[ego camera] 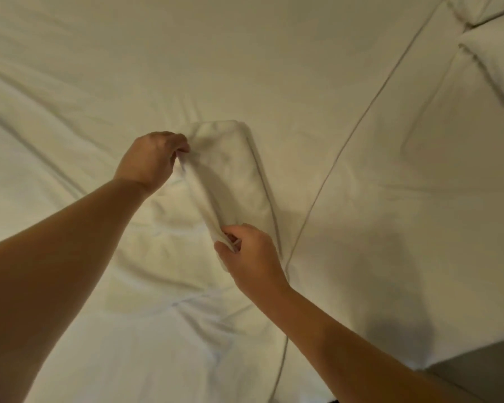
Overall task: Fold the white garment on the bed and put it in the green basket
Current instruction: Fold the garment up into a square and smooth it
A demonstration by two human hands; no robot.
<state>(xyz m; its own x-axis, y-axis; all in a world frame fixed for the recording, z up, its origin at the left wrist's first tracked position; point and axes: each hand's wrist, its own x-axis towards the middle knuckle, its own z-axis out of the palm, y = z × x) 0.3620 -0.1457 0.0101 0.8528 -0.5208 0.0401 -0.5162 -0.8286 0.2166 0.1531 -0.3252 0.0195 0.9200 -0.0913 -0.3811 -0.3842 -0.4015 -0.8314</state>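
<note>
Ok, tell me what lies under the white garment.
The white garment lies on the pale bed cover, which shows all round it. The patch directly beneath is hidden. The left hand and right hand pinch its lifted edge.

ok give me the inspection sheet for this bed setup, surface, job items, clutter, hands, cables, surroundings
surface: bed covered in wrinkled white bedding, with a piped seam running diagonally across it
job's things: white garment lies on the bed, folded into a narrow shape, its left edge lifted; green basket not in view
clutter: nothing seen
grippers: left hand pinches the garment's far corner; right hand pinches its near corner
cables: nothing seen
surroundings: pillows at upper right; grey floor at lower right
</note>
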